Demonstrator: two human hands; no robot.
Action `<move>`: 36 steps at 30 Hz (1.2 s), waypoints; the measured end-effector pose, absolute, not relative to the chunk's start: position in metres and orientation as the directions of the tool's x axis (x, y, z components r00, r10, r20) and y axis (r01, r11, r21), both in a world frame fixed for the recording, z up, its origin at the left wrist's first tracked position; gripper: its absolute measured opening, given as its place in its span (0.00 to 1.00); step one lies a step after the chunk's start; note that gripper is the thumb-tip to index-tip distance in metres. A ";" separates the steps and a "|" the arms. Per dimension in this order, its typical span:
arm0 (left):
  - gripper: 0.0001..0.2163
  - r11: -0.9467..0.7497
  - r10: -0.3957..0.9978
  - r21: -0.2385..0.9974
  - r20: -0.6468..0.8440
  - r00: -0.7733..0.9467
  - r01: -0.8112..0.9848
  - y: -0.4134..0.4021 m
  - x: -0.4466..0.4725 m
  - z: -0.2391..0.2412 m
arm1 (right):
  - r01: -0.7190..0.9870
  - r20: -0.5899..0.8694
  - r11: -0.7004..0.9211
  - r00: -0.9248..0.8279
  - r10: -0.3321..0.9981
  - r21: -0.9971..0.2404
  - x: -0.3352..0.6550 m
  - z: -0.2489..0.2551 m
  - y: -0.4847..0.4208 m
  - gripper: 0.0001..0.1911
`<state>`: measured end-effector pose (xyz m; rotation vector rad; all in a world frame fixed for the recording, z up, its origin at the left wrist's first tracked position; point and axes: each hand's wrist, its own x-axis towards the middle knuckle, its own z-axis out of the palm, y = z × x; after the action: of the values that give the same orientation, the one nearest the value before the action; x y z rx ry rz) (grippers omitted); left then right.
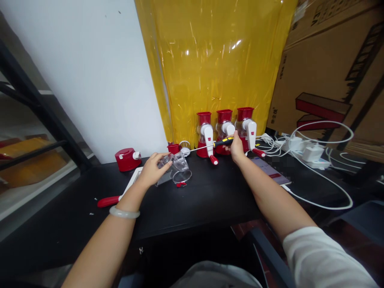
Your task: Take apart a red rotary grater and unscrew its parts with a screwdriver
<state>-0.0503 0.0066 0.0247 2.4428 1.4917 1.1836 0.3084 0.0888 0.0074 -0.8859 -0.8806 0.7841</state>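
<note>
My left hand (152, 169) is closed around a clear plastic housing (179, 166) that lies tilted on the black table (186, 204), its round opening facing me. My right hand (236, 147) grips a screwdriver (220, 142) with a black and yellow handle. Its long metal shaft points left toward the clear housing, and its tip sits near the housing's top. A small red part (173, 148) and a metal ring (185, 146) lie just behind the housing.
Three assembled red-and-white crank grinders (224, 130) stand in a row against yellow plastic sheeting (214, 60). A red base (127, 159), a red-handled crank (108, 201), white chargers and cables (312, 154), a phone (270, 170) and cardboard boxes (333, 68) surround them.
</note>
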 end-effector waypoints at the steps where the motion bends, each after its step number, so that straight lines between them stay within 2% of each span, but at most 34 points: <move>1: 0.22 -0.534 0.776 0.403 0.582 0.243 0.743 0.007 -0.050 0.025 | -0.177 0.303 0.413 0.441 0.845 -0.893 0.308 0.008 0.087 0.27; 6: 0.22 -0.524 0.779 0.408 0.584 0.228 0.748 0.006 -0.050 0.025 | -0.099 0.329 0.419 0.471 0.819 -0.903 0.304 0.010 0.083 0.16; 14: 0.23 -0.529 0.781 0.414 0.579 0.234 0.741 0.006 -0.049 0.026 | -0.212 0.250 0.379 0.462 0.851 -0.901 0.304 0.011 0.087 0.05; 21: 0.22 -0.521 0.784 0.403 0.574 0.235 0.752 0.004 -0.047 0.028 | -0.468 0.162 0.336 0.373 0.914 -0.817 0.302 0.015 0.084 0.06; 28: 0.22 -0.519 0.775 0.390 0.590 0.226 0.761 0.003 -0.047 0.027 | -0.480 0.203 0.353 0.337 0.919 -0.803 0.305 0.013 0.084 0.09; 36: 0.23 -0.507 0.786 0.395 0.577 0.222 0.766 0.001 -0.045 0.030 | -0.508 0.171 0.352 0.368 0.914 -0.786 0.303 0.016 0.079 0.09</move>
<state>-0.0450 0.0006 0.0297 2.4357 1.5463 1.1761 0.3032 0.0787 0.0165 -0.7069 -0.6792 1.0172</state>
